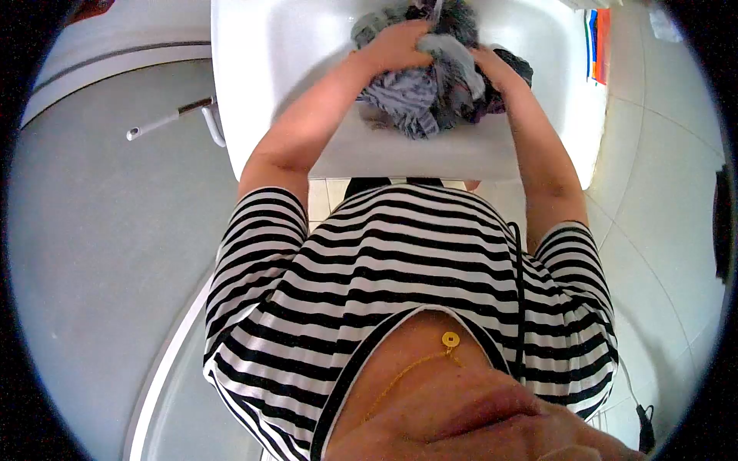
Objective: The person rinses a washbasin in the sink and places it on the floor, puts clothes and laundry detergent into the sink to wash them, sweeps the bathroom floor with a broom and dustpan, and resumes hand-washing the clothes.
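A bundle of dark and grey patterned clothes (pixel 415 100) lies in the white sink (pixel 300 46), looking wet and crumpled. My left hand (pixel 400 48) is on the left side of the bundle, its fingers curled around a light grey cloth (pixel 460 63). At the bundle's right side, my right hand (pixel 490 67) presses in and grips the fabric, its fingertips partly hidden in the folds. Darker cloth (pixel 516 65) sticks out beyond my right wrist. Something shiny, perhaps running water, shows at the top edge above the clothes.
A white-handled tool (pixel 154 127) juts out left of the sink beside a grey panel (pixel 100 215). Right of the sink, colourful packaging (pixel 600 46) stands against pale tiles (pixel 646 146). A black cord (pixel 646 422) hangs at the lower right.
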### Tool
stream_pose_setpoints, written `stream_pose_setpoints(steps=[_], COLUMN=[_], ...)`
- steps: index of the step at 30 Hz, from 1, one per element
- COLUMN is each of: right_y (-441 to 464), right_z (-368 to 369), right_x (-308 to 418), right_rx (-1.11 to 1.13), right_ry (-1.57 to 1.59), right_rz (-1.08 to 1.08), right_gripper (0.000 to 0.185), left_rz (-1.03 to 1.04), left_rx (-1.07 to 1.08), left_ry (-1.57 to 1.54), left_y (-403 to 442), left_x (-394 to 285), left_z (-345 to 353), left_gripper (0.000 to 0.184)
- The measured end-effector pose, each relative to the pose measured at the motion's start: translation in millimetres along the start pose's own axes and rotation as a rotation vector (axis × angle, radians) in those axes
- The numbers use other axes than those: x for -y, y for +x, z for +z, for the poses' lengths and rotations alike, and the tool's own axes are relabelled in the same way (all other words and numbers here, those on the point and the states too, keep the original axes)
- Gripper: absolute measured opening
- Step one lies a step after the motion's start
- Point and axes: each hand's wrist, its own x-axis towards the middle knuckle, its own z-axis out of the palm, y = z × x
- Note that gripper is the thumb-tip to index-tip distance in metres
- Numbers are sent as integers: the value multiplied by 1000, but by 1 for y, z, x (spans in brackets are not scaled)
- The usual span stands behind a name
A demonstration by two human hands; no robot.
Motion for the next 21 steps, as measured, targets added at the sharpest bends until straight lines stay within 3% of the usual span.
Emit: stream_pose_setpoints(steps=[3, 4, 5, 6, 7, 9, 10, 14, 15, 17, 18, 19, 21], right_y=[-67, -75, -102, -107, -102, -88, -72, 5, 23, 68, 83, 79, 33], right_z=[9, 20, 36, 50, 61, 83, 89, 73, 65, 54, 46, 48, 68], right_x=[9, -10, 15, 6, -3, -16, -17, -18, -13, -7, -32, -19, 2], right_rx=[39, 41, -7, -91, -90, -313, -370, -341, -332, -136, -455, -475, -398], right_ry=[-280, -276, -527, -605, -604, -1252, -1232, -1375, -1428, -1611, -1479, -1485, -1411], right_rz=[-153, -318, -326, -751, -751, -705, -804, -589, -545, -206, -509, -517, -275], right_gripper=[40, 47, 59, 59, 59, 72, 64, 45, 38, 30, 30, 30, 28], left_rz=[153, 174, 172, 58, -56, -112, -169, -202, -308, -474, -560, -545, -618], left_rx=[151, 180, 182, 157, 131, 61, -5, -167, -123, -97, -40, -55, -81], left_ry=[47, 101, 101, 67, 33, 161, 289, 455, 453, 455, 342, 347, -118], left_y=[-37, -57, -72, -86, -94, -97, -98, -55, -36, -3, 4, 17, 21], left_x=[-58, -72, -83, -92, -94, -92, -89, -24, -6, 15, 27, 54, 92], left_z=[-39, -46, -50, -54, -52, -27, -13, 23, 25, 19, 16, 9, 4], left_gripper=[56, 54, 54, 54, 54, 51, 49, 37, 39, 45, 55, 55, 64])
